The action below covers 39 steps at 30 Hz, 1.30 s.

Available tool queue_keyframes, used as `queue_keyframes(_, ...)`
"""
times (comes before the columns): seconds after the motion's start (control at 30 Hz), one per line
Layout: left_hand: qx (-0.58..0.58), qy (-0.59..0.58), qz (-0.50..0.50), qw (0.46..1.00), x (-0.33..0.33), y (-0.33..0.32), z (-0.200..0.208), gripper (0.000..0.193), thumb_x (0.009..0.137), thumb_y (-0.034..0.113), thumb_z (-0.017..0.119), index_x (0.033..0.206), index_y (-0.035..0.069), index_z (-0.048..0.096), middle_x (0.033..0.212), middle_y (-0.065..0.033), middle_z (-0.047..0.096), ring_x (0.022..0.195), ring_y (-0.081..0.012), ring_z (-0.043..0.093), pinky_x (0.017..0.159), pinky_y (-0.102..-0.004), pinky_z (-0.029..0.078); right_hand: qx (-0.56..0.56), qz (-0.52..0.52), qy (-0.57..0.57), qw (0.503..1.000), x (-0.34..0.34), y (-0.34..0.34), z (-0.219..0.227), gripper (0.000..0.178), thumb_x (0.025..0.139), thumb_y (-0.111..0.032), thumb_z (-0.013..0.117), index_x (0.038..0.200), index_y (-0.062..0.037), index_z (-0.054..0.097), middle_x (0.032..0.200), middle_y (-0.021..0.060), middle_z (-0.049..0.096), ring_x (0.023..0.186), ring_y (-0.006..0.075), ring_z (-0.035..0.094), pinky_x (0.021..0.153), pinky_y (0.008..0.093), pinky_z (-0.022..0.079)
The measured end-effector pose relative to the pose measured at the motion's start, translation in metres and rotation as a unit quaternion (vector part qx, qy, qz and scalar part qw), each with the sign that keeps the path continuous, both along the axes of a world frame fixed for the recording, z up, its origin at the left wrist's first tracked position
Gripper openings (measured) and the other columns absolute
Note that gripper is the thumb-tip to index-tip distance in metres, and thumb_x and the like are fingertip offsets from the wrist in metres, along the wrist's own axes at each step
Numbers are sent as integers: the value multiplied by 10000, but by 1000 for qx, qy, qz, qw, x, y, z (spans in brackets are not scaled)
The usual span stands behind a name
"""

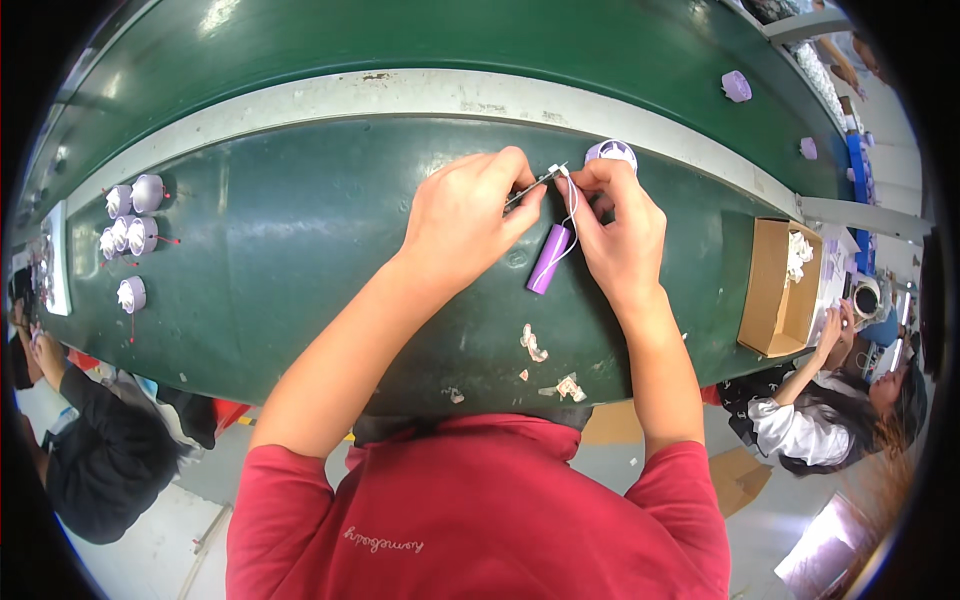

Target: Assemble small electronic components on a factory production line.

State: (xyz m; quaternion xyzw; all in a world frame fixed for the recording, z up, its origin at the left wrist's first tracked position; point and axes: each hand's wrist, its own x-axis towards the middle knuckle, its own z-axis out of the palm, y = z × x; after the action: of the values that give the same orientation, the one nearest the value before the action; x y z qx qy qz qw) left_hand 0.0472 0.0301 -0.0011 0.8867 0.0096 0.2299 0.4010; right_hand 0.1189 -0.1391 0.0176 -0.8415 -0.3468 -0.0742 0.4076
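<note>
My left hand (462,210) pinches a small thin circuit board (527,189) by its lower left end. At the board's upper right end is a small white connector (558,169), with white wires (573,205) running down from it. My right hand (625,235) has its fingertips closed at that connector and its wires; the exact grip is partly hidden. The wires loop to a purple cylindrical battery (547,260) lying on the green work surface (300,260) between my hands. Just behind my right fingers sits a round lilac and white housing (612,150).
Several lilac and white round parts with red wires (138,235) stand at the left. An open cardboard box (772,290) with white pieces is at the right. Scraps (568,388) lie near the front edge. Beyond a pale rail (480,95) runs a green belt. Co-workers sit at both sides.
</note>
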Motion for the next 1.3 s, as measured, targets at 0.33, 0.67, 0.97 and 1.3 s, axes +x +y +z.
queue_keyframes(0.33, -17, 12, 5, 1000, 0, 0, -2, 213, 834, 115, 800, 830, 40, 601, 752, -76, 678, 659, -242, 636, 606, -377, 511, 9, -2, 8, 1000, 1, 2, -1, 220, 842, 24, 788, 976, -25, 621, 805, 68, 676, 665, 174, 668, 566, 301, 518)
queue_keyframes(0.67, -13, 30, -7, 999, 0, 2, 0, 212, 832, 102, 798, 818, 38, 597, 747, -73, 672, 656, -235, 628, 599, -372, 502, 5, -15, 12, 1000, -4, 2, -1, 209, 841, 15, 793, 954, -30, 624, 787, 62, 664, 648, 176, 654, 570, 309, 519)
queue_keyframes(0.97, -18, -5, -24, 1000, 0, 3, -3, 195, 834, 93, 798, 816, 39, 611, 733, -69, 661, 650, -230, 618, 595, -373, 494, -7, 1, -28, 1000, 0, 1, -3, 240, 857, -8, 820, 972, -22, 610, 798, 35, 686, 597, 68, 555, 537, 233, 476)
queue_keyframes(1.3, -12, -1, -23, 1000, 0, 4, -1, 190, 836, 95, 800, 819, 39, 620, 732, -71, 661, 642, -224, 620, 590, -366, 497, -3, -17, -7, 1000, -4, 3, 0, 219, 831, -11, 809, 937, -40, 620, 761, 55, 648, 632, 193, 633, 579, 321, 518)
